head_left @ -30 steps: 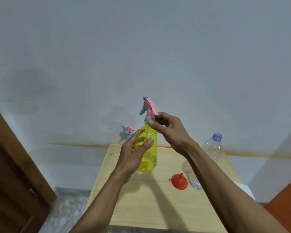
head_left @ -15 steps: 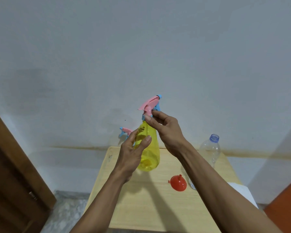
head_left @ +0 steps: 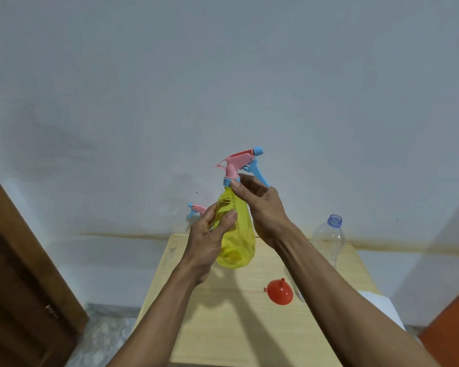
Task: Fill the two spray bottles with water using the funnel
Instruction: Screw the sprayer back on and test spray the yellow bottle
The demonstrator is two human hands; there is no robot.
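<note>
I hold a yellow spray bottle (head_left: 239, 234) in the air above the table. My left hand (head_left: 210, 242) grips its body. My right hand (head_left: 263, 207) pinches the blue collar under the pink and blue spray head (head_left: 241, 162), whose nozzle points right. A second spray bottle (head_left: 196, 210) stands at the table's back edge; only its pink and blue head shows behind my left hand. A red funnel (head_left: 280, 292) lies on the table, spout up. A clear plastic water bottle (head_left: 329, 239) with no cap stands at the back right, partly behind my right arm.
The small wooden table (head_left: 223, 327) stands against a pale wall. A brown door (head_left: 16, 287) is at the left, and a white object (head_left: 379, 305) and an orange surface (head_left: 453, 327) at the right. Stone floor shows at the lower left.
The spray head has turned on the bottle: its nozzle pointed left a second ago and now points right. My right hand's fingers have shifted around the collar.
</note>
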